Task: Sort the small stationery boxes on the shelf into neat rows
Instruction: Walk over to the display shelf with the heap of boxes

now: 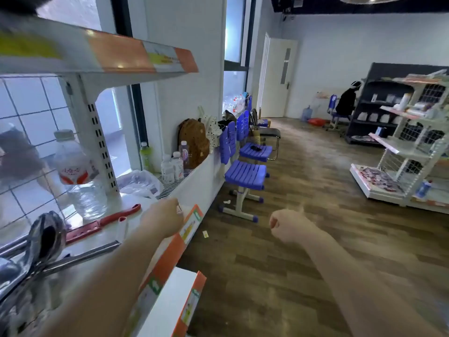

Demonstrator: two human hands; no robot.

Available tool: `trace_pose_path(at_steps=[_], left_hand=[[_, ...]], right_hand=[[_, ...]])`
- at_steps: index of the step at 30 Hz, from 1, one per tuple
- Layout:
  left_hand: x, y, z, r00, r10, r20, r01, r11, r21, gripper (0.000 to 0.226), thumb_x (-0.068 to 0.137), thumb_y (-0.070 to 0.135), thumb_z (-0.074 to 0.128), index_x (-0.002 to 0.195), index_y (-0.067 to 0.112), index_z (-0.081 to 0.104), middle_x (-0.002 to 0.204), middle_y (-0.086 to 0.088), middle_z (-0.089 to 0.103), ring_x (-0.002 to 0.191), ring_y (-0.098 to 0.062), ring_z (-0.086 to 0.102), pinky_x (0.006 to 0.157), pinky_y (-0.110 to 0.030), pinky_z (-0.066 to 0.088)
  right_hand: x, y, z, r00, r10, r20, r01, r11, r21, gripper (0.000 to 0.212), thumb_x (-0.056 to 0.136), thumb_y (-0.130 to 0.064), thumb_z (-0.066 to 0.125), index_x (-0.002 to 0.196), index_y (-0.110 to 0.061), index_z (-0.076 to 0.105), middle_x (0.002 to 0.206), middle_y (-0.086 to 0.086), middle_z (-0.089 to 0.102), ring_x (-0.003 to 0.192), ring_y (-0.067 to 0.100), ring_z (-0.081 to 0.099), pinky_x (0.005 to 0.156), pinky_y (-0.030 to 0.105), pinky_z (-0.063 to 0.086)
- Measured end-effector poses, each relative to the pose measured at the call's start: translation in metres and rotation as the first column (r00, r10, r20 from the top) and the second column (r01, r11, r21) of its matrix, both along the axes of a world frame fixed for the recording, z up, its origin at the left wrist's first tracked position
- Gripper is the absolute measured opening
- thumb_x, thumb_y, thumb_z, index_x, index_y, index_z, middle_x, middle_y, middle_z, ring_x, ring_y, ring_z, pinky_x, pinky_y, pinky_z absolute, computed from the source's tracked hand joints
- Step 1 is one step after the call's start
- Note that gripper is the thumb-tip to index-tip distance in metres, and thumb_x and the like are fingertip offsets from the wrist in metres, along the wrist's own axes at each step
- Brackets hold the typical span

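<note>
My left hand (164, 220) reaches over the front right corner of the white shelf (136, 215), knuckles up and fingers curled down. A small white box (179, 208) with a dark mark peeks out past the fingertips, and the hand seems to pinch it; motion blur hides the grip. My right hand (285, 224) hangs in the air over the floor to the right of the shelf, curled into a fist with nothing in it. Another small white and red box (122, 226) stands on the shelf to the left of my left forearm.
On the shelf stand a large water bottle (77, 176), a red knife (104, 221) and metal ladles (46, 237). An orange price strip (192, 222) edges the shelf. Blue chairs (245, 176) line the wall ahead. Another shelf rack (401, 152) stands at right; a person (346, 103) sits far back.
</note>
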State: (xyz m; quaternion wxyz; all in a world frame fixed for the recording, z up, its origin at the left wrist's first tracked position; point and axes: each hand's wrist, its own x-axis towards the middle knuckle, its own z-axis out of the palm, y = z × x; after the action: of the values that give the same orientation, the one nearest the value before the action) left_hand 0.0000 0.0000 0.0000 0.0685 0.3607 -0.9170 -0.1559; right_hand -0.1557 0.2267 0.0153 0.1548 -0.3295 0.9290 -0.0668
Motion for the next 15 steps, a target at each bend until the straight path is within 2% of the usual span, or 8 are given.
trace_pose_path(at_steps=[3,5,8,12,15], left_hand=[[-0.009,-0.025,-0.008,0.997,0.031,0.067,-0.033,0.999,0.034,0.049,0.091,0.028,0.056,0.137,0.021,0.042,0.133,-0.003,0.053,0.11,-0.018,0.056,0.08,-0.026,0.049],[-0.015,-0.038,-0.014,0.99,0.009,0.139,-0.018,0.998,0.059,0.049,0.091,0.028,0.056,0.138,0.021,0.043,0.13,-0.003,0.055,0.111,-0.019,0.056,0.087,-0.029,0.048],[-0.025,-0.056,-0.024,0.989,-0.01,0.147,-0.007,0.994,0.111,0.052,0.091,0.039,0.054,0.138,0.02,0.043,0.133,-0.003,0.052,0.116,-0.021,0.052,0.096,-0.031,0.042],[-0.044,-0.073,-0.027,0.991,-0.002,0.133,-0.012,0.994,0.106,0.058,0.089,0.048,0.054,0.137,0.018,0.044,0.134,-0.004,0.052,0.117,-0.022,0.051,0.096,-0.032,0.042],[-0.067,-0.075,-0.028,0.991,0.018,0.131,-0.025,0.998,0.05,0.047,0.092,0.04,0.052,0.133,0.018,0.048,0.126,-0.005,0.057,0.11,-0.021,0.056,0.084,-0.029,0.047]], right_hand=[[-0.015,-0.026,-0.011,1.0,0.01,0.023,-0.01,1.0,-0.006,0.016,0.09,-0.017,0.052,0.104,-0.021,0.059,0.101,-0.002,0.059,0.093,0.014,0.056,0.081,0.026,0.047],[-0.025,-0.041,-0.017,0.999,0.02,0.044,-0.021,1.0,0.021,0.017,0.09,-0.017,0.052,0.106,-0.02,0.059,0.101,-0.002,0.059,0.093,0.014,0.055,0.08,0.024,0.046],[-0.04,-0.057,-0.024,0.999,0.039,0.037,-0.04,0.999,0.031,0.018,0.091,-0.018,0.051,0.106,-0.019,0.059,0.106,-0.001,0.059,0.094,0.014,0.054,0.081,0.025,0.046],[-0.059,-0.071,-0.036,0.998,0.05,0.035,-0.051,0.998,0.029,0.015,0.091,-0.018,0.051,0.102,-0.02,0.059,0.106,0.0,0.059,0.09,0.014,0.051,0.076,0.023,0.042],[-0.075,-0.074,-0.044,0.997,0.046,0.058,-0.047,0.999,0.022,0.013,0.09,-0.018,0.051,0.101,-0.02,0.059,0.107,0.001,0.06,0.092,0.015,0.053,0.079,0.024,0.043]])
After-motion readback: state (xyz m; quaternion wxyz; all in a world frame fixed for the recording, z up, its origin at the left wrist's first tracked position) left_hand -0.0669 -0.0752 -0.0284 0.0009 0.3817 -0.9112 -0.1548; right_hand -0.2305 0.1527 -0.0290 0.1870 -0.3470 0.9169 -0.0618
